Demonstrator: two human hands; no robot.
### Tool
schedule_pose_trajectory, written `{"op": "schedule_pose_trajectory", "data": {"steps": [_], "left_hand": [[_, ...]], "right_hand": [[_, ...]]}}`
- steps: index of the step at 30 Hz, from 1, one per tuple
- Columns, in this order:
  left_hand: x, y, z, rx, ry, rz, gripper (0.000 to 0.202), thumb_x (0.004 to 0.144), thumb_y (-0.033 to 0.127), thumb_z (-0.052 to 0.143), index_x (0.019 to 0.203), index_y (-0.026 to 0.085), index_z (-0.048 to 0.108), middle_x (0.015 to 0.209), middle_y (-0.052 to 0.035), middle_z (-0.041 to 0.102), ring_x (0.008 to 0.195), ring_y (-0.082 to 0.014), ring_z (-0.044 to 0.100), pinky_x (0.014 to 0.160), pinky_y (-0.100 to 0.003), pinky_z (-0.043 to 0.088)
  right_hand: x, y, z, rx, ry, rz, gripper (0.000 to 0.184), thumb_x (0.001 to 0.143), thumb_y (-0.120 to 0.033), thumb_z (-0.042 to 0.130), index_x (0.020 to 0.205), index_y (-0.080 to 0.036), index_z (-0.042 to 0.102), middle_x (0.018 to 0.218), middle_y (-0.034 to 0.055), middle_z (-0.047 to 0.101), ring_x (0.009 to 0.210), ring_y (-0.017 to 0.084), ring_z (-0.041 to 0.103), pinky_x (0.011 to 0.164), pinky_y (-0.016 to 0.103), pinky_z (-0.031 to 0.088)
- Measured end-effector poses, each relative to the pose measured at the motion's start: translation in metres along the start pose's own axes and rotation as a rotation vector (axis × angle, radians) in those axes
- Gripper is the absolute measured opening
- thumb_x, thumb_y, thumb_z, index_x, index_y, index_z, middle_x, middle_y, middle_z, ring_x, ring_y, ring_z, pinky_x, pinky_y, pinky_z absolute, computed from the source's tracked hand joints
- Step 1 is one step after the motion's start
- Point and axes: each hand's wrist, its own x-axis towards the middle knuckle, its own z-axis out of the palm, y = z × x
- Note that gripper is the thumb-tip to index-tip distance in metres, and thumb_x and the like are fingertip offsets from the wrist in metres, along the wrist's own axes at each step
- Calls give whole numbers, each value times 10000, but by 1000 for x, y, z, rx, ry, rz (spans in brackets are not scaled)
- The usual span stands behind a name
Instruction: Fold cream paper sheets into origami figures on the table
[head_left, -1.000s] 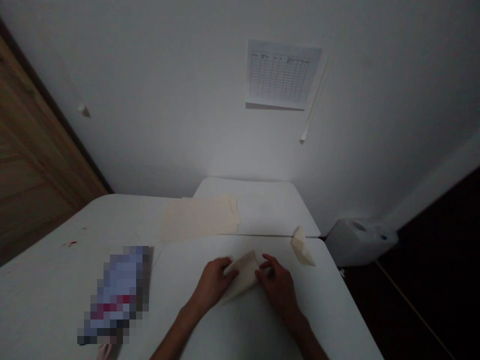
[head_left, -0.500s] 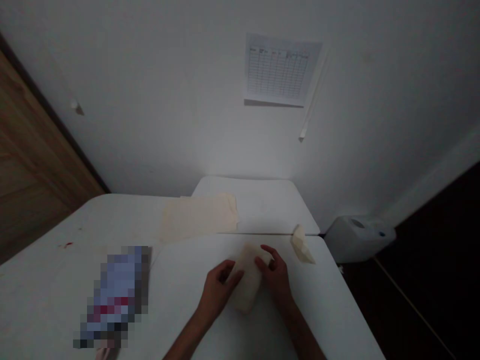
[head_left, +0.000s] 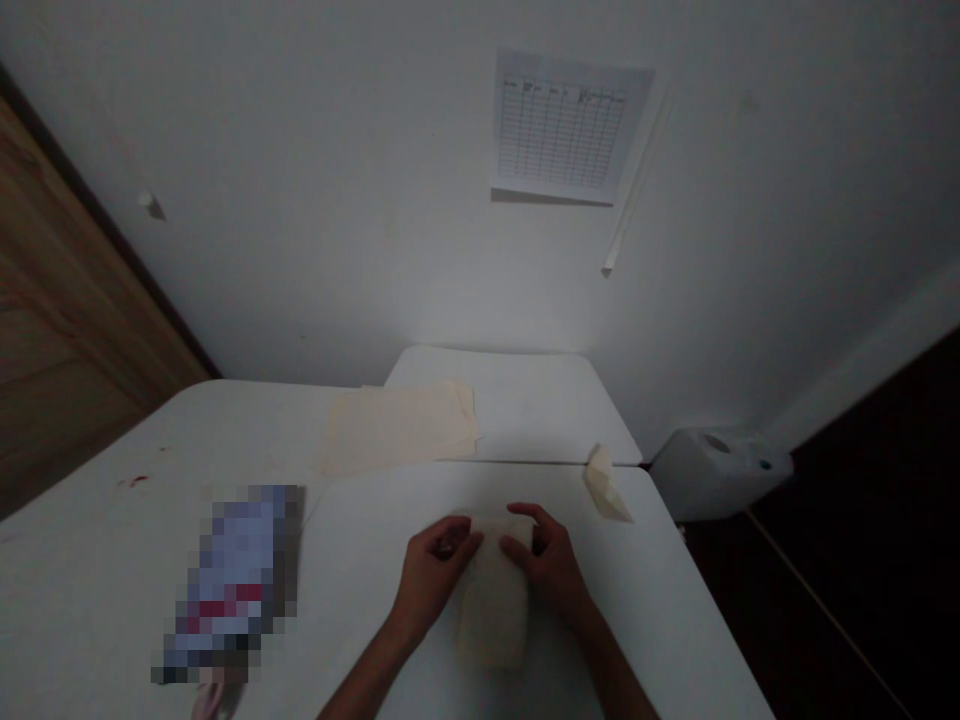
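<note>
A folded piece of cream paper (head_left: 495, 610), flat and roughly rectangular, is between my hands over the white table. My left hand (head_left: 439, 565) pinches its far left corner, with the thumb on the near face. At the far right corner, my right hand (head_left: 551, 560) grips it with the thumb on top and the index finger curled along the far edge. Some fingertips are hidden behind the paper. Beyond my left hand lies a larger cream sheet (head_left: 397, 425), spread flat with a ragged right edge.
A small creased cream scrap (head_left: 605, 485) lies by the right edge of the white table (head_left: 637, 620). On the left rests a blurred-out blue and red item (head_left: 232, 580). A printed chart (head_left: 566, 130) hangs on the wall. A white container (head_left: 720, 470) stands beyond the table's right side.
The folded paper has turned from a tilt to nearly straight and come closer to me. My right hand has moved slightly down along with it, and both hands still hold it.
</note>
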Motion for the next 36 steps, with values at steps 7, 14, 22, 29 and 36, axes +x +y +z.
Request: {"op": "schedule_pose_trajectory", "data": {"steps": [7,14,22,29,36], "left_hand": [[-2,-2,2,57,15,10,320,756,484,680,722,166,668,634,-8,645,579,-144,594,531,-221,468],[-1,-5,2,94,6,40,342,759,497,668,682,165,644,608,0,613,574,-139,575,528,-215,451],[-3,-3,3,74,52,43,319,762,489,679,858,187,705,718,-17,701,646,-166,655,598,-234,519],[-5,3,2,104,91,71,290,755,442,692,888,185,718,693,-15,703,599,-159,651,563,-231,524],[-6,5,2,125,106,97,262,769,434,688,869,195,725,715,-16,724,605,-161,667,570,-232,531]], "right_hand": [[-1,2,1,-16,52,-26,536,739,-448,697,1183,-173,576,637,-34,614,528,120,527,474,209,398],[-3,-2,9,27,147,-11,510,728,-439,708,1144,-171,583,594,-55,565,502,113,502,440,196,379],[-3,2,9,42,129,-14,504,727,-422,716,1142,-171,580,633,-33,605,544,131,543,483,215,424],[-3,0,10,7,149,-36,468,735,-395,711,1124,-163,594,562,-66,533,487,102,460,438,195,345],[-4,-2,9,5,142,-33,472,738,-402,707,1129,-165,587,590,-60,543,514,111,487,466,207,377]]}}
